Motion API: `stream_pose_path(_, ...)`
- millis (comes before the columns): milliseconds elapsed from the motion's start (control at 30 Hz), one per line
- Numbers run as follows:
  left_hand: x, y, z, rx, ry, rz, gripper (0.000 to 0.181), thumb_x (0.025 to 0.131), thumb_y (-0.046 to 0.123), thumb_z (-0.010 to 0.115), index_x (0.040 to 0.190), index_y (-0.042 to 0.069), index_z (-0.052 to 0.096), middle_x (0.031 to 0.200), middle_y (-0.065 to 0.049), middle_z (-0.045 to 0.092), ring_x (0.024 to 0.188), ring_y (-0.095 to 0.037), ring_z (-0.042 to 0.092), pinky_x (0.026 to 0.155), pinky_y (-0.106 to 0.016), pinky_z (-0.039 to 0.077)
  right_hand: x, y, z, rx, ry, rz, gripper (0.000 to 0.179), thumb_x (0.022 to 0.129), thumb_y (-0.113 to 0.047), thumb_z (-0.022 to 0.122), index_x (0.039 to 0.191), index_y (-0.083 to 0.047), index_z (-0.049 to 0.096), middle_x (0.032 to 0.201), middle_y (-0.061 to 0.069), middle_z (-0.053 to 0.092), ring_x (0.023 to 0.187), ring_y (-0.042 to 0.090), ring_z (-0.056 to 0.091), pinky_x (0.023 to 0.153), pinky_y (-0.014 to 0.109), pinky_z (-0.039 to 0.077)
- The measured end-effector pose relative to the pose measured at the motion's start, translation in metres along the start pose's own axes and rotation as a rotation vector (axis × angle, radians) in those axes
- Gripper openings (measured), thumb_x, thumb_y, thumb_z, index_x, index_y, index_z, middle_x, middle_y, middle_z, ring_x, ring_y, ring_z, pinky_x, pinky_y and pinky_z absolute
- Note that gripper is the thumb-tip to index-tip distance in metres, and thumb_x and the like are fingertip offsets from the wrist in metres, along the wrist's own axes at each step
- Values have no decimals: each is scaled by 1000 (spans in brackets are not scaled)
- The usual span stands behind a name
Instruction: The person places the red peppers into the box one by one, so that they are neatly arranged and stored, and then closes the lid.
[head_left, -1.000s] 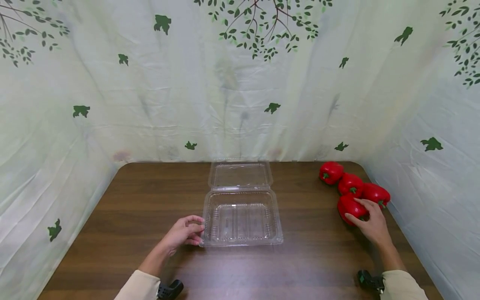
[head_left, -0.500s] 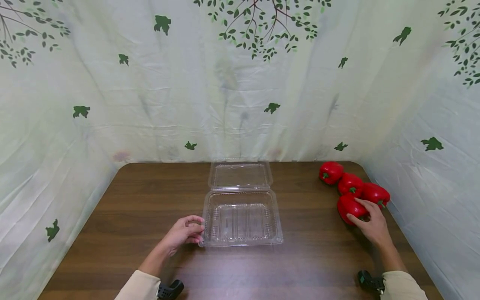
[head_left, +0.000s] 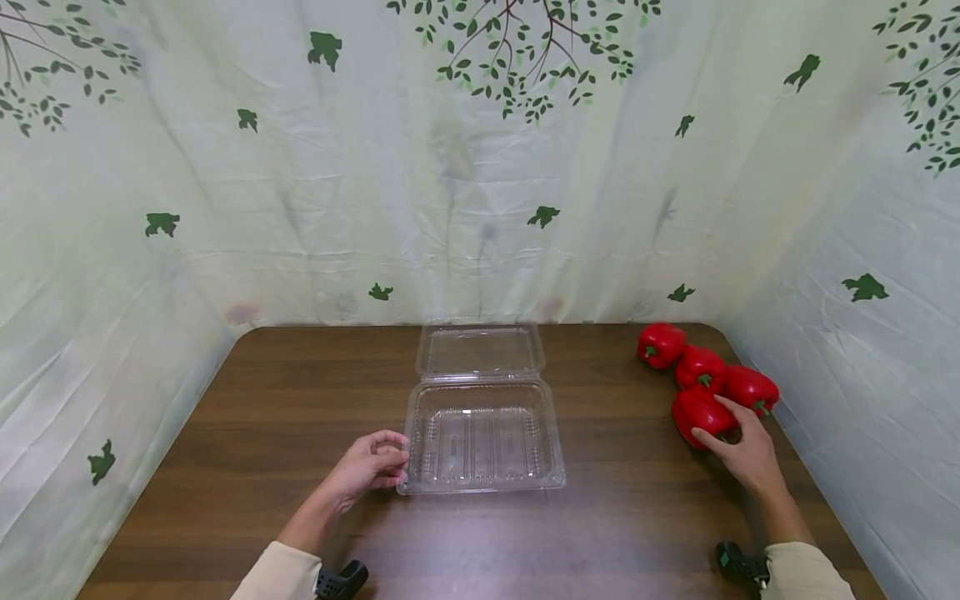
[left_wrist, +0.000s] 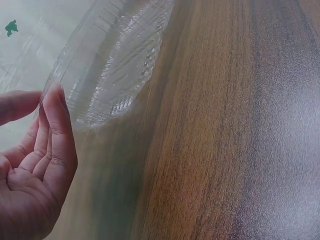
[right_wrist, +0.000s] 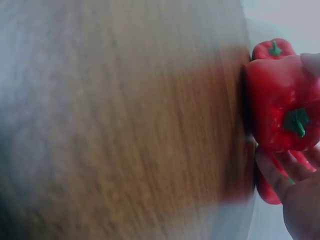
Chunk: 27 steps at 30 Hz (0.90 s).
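An open clear plastic clamshell container (head_left: 487, 485) lies on the table, its lid (head_left: 480, 350) folded back toward the curtain. My left hand (head_left: 366, 468) pinches the container's left rim between thumb and fingers, as the left wrist view shows up close. At the right, several red bell peppers with green stems sit in a cluster. My right hand (head_left: 752, 454) holds the nearest bell pepper (head_left: 696, 415), thumb on one side and fingers on the other. In the right wrist view that pepper (right_wrist: 272, 95) has its stem facing the camera.
Behind the held one are other bell peppers, at the back (head_left: 662, 345), in the middle (head_left: 699, 367) and at the right (head_left: 752, 387). A pale curtain (head_left: 480, 167) with leaf prints surrounds the brown wooden table (head_left: 300, 375).
The nearest bell pepper has shifted very slightly left in my right hand's grip. My left hand and the container hold their place.
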<state>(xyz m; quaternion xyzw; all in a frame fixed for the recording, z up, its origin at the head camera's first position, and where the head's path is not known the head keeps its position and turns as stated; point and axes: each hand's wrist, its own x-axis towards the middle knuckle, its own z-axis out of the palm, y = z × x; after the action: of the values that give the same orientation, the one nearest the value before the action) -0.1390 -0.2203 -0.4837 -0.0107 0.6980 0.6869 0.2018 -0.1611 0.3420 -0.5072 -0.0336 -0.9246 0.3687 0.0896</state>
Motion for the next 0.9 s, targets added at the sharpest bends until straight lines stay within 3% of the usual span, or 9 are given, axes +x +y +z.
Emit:
stream_pose_path(633,0,2,0,-22,-20,29,20,93,-3,53,110,-10,44,76,-1,59,68,-12,59,64,-24,53,3,-12,-2,16,-48,39,77,84,-39,71,143,-4,38,143,31,35,122,51,35,92,71,35)
stream_pose_path(900,0,3,0,-22,-22,36,20,93,-4,53,110,-10,44,76,-1,59,67,-11,59,64,-23,53,8,-32,-2,47,-88,-28,75,83,-37,73,142,-5,39,137,30,42,116,47,43,85,64,45)
